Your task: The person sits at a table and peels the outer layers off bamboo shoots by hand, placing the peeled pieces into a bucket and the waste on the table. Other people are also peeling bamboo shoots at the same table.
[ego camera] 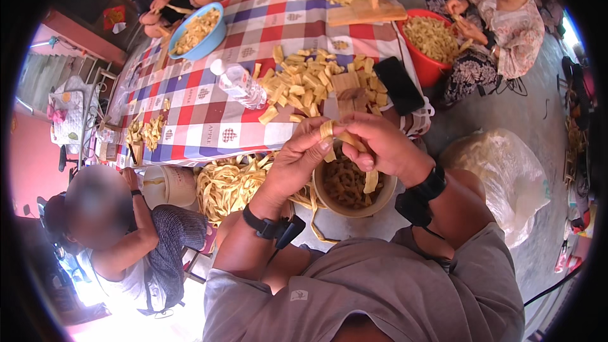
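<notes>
A pale yellow dried strip (370, 181) is bent between my two hands above a round tub (327, 198) of brownish pieces. My left hand (304, 152) pinches the looped part of the strip between thumb and fingers. My right hand (384, 145) grips the same strip, its free end hanging down over the tub. Just beyond my hands, a heap of short folded yellow pieces (297, 80) lies on the checked tablecloth (190, 123), beside a wooden block (351, 99). A tangle of long yellow strips (230, 183) lies left of the tub, below the table edge.
On the table are a plastic bottle (242, 88), a black phone (399, 85) and a wooden board (361, 13). A blue basin (199, 31) and a red bucket (427, 40) hold pieces near two co-workers. Another person sits at left by a white bucket (178, 185). A plastic bag (498, 180) stands at right.
</notes>
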The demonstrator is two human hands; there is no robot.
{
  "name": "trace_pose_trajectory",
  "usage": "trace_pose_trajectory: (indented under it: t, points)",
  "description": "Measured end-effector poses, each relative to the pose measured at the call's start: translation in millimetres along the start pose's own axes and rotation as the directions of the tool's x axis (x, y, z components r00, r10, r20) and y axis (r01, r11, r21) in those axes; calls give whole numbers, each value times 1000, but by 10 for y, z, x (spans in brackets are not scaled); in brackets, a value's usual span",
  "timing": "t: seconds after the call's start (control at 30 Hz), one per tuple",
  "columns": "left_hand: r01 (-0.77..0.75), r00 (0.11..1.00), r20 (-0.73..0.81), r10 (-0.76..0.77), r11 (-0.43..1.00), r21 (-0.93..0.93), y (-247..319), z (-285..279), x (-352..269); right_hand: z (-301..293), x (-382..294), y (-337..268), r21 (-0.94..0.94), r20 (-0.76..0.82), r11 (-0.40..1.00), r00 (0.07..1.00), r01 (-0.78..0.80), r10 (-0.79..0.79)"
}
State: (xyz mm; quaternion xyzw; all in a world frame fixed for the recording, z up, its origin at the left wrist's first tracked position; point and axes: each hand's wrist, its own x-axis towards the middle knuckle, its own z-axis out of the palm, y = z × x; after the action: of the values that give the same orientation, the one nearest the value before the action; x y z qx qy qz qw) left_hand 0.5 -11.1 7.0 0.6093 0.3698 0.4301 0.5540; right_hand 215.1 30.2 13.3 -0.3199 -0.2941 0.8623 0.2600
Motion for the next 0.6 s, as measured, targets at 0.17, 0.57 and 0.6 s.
trace_pose_trajectory:
  t: [0.17, 0.57, 0.6]
  points:
    - [-175, 984, 11, 176, 967, 185, -45, 71, 43, -3, 12, -10, -23, 52, 984, 983, -177, 178]
    - [-242, 953, -84, 291, 898, 368, -62, 132, 39, -13, 80, 238, -213, -82, 957, 972, 198, -220]
    - [-249, 946, -62, 317, 838, 486, -56, 112, 45, -65, 86, 224, -294, -99, 932, 963, 213, -251]
